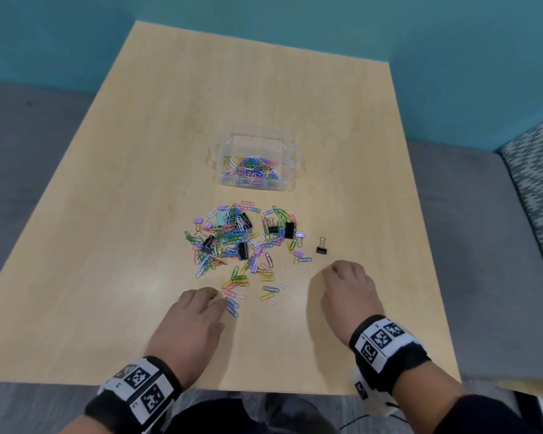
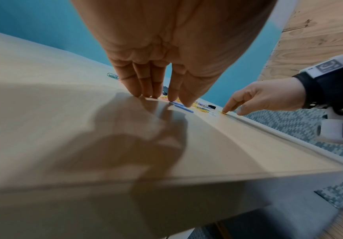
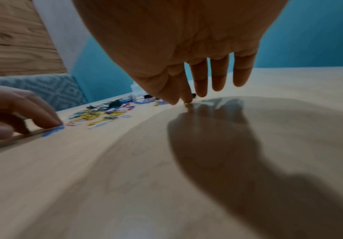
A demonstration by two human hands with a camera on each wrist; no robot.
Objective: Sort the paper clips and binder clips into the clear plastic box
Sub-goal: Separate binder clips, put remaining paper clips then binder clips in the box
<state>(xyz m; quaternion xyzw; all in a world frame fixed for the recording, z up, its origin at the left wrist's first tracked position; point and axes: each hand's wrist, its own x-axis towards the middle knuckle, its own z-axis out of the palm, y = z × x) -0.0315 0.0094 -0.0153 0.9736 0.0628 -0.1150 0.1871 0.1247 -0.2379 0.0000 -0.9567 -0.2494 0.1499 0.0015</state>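
From the head view, the clear plastic box (image 1: 254, 164) sat mid-table holding coloured paper clips; a mixed pile of paper clips and binder clips (image 1: 242, 242) lay nearer the front edge.

Left wrist view — the left hand (image 2: 158, 64) pressed straight fingers on blue paper clips (image 2: 181, 106).

Right wrist view — the right hand (image 3: 186, 48) pinched a small yellow clip (image 3: 186, 104) against the table (image 3: 125, 177).

head looks down; wrists skim table (image 1: 107, 214), sharing clip pile (image 1: 239, 239)
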